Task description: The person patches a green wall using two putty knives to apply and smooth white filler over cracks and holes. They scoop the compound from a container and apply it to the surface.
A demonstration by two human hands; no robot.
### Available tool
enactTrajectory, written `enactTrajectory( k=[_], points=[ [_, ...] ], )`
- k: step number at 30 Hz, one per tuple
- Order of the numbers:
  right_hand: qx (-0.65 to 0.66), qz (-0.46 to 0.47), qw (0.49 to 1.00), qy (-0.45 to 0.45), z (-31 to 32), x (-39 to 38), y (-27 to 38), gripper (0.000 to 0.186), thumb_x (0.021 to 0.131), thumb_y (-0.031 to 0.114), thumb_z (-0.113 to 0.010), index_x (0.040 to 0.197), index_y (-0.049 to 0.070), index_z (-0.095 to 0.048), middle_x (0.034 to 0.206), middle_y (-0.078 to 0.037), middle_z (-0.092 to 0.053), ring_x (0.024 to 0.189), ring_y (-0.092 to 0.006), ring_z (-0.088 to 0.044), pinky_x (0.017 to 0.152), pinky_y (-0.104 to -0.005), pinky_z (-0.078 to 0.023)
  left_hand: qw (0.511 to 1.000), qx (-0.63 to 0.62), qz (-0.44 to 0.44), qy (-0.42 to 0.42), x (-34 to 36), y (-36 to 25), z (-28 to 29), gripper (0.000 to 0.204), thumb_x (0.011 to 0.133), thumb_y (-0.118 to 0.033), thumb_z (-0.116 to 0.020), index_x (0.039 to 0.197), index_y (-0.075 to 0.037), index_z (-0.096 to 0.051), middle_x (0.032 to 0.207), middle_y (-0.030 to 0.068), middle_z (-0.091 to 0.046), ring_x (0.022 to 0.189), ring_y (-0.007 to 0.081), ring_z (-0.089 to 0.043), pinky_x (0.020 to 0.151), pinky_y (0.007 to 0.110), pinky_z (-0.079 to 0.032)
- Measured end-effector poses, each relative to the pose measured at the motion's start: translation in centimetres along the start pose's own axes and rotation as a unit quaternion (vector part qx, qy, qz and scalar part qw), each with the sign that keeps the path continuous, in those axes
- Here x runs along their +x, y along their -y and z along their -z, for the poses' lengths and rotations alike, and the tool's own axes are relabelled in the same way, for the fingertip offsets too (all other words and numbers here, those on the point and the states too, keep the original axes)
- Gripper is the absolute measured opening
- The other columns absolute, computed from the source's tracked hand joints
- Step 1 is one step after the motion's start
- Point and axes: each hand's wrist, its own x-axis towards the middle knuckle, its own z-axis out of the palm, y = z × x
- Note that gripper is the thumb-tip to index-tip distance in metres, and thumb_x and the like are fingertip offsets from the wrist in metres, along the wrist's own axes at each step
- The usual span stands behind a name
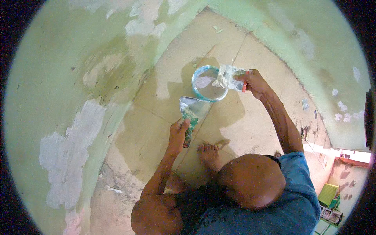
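Observation:
My left hand [178,135] is closed round the green handle of a putty knife [190,111]. Its wide, putty-smeared blade points up beside the near left rim of a round tub. The tub [198,94] has a blue, smeared rim and pale grey-white material inside. At the tub's right side, my right hand [256,84] grips a broad putty scraper [236,78] with a red edge. A thick lump of whitish putty [222,77] clings to the scraper's left end, over the tub's rim. Whether the blade of the putty knife touches the tub, I cannot tell.
Tan floor tiles [164,94] run to a corner between green walls. Grey-white patches [74,156] mark the left wall [31,113], and smaller ones the right wall. My bare foot [210,154] is below the tub. A green-yellow object [328,194] stands at the lower right.

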Motion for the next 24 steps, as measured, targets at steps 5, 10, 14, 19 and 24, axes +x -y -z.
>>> enactTrajectory(
  k=[5,10,14,19,24],
  points=[
    [0.129,0.005,0.989,-0.069,5.7,0.5,-0.8,0.014,0.078,0.012,-0.069,0.084,0.003,-0.060,0.077,-0.003,-0.060,0.066,-0.0127,-0.056,0.060,-0.0277,-0.046,0.997,0.026,-0.010,0.072,6.4,-2.0,-3.4,0.036,0.092,-0.041,-0.054,0.093,-0.005,-0.059,0.067,0.0012,-0.058,0.054,0.0093,-0.051,0.051,0.025,-0.044],
    [0.107,0.100,0.989,-0.035,6.3,-1.7,1.7,0.016,0.079,0.005,-0.068,0.092,0.000,-0.061,0.087,-0.004,-0.064,0.077,-0.0133,-0.061,0.069,-0.0276,-0.050,0.993,0.023,-0.106,-0.033,7.8,-3.8,-4.0,0.035,0.093,-0.038,-0.052,0.097,-0.004,-0.058,0.073,0.0025,-0.060,0.060,0.0109,-0.056,0.056,0.026,-0.049],
    [0.016,0.228,0.973,-0.013,1.2,-4.3,4.4,0.016,0.078,-0.001,-0.065,0.094,-0.001,-0.065,0.092,-0.008,-0.068,0.086,-0.0177,-0.064,0.077,-0.0306,-0.051,0.996,-0.008,-0.031,0.085,3.9,-9.8,-1.8,0.035,0.094,-0.037,-0.051,0.096,-0.003,-0.058,0.073,0.0038,-0.061,0.060,0.0119,-0.059,0.052,0.024,-0.048],
    [-0.160,0.515,0.833,0.125,-4.1,-4.7,6.3,0.022,0.071,-0.004,-0.065,0.091,0.004,-0.071,0.099,-0.013,-0.069,0.101,-0.0297,-0.063,0.091,-0.0385,-0.048,0.985,-0.040,0.040,0.166,-0.7,-15.3,0.8,0.034,0.094,-0.036,-0.050,0.097,-0.003,-0.059,0.073,0.0047,-0.061,0.056,0.0111,-0.057,0.050,0.023,-0.046],
    [-0.219,0.569,0.789,0.072,-7.6,-7.4,6.6,0.022,0.081,0.001,-0.055,0.095,0.010,-0.071,0.104,-0.007,-0.069,0.108,-0.0285,-0.061,0.098,-0.0428,-0.043,0.992,-0.034,-0.011,0.122,-4.8,-16.6,3.4,0.034,0.094,-0.036,-0.050,0.100,-0.003,-0.058,0.072,0.0034,-0.060,0.055,0.0095,-0.055,0.049,0.022,-0.045]
  ],
)
